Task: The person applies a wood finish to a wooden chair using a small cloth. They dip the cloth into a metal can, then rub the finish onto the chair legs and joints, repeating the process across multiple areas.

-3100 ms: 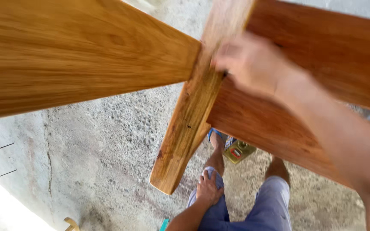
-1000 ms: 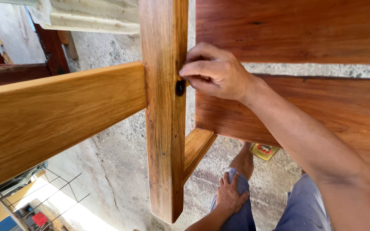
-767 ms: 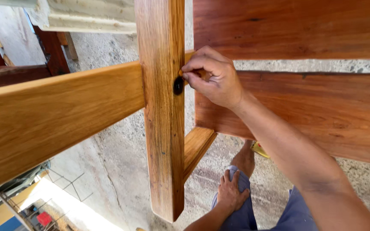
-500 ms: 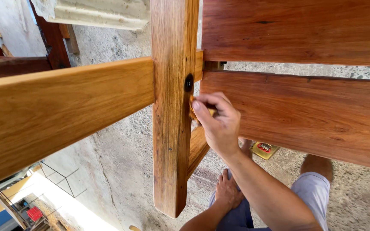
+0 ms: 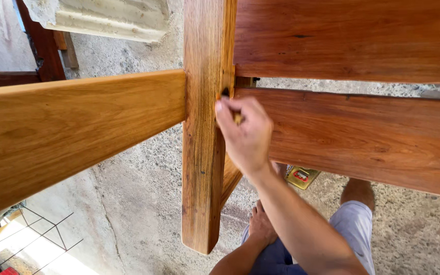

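Note:
An upright light-brown wooden post (image 5: 202, 153) joins a long pale rail (image 5: 77, 127) on the left and two reddish boards (image 5: 373, 137) on the right. A small dark hole (image 5: 225, 92) sits in the post's right edge, level with the gap between the boards. My right hand (image 5: 245, 135) is raised just under that hole, fingers pinched on a small tan piece (image 5: 238, 118) whose shape is mostly hidden. My left hand (image 5: 262, 226) rests on my knee below, over blue-grey shorts, holding nothing.
Rough concrete floor (image 5: 138, 203) lies beneath the frame. A small yellow packet (image 5: 301, 176) lies on the floor under the lower board. A thin wire frame (image 5: 36, 229) stands at bottom left. A dark wooden upright (image 5: 42, 46) and a pale corrugated sheet (image 5: 103, 18) are at top left.
My right hand has dropped from beside the hole to just below it, with the wrist turned. My view has shifted right and closer to the post. The left hand stays on my knee.

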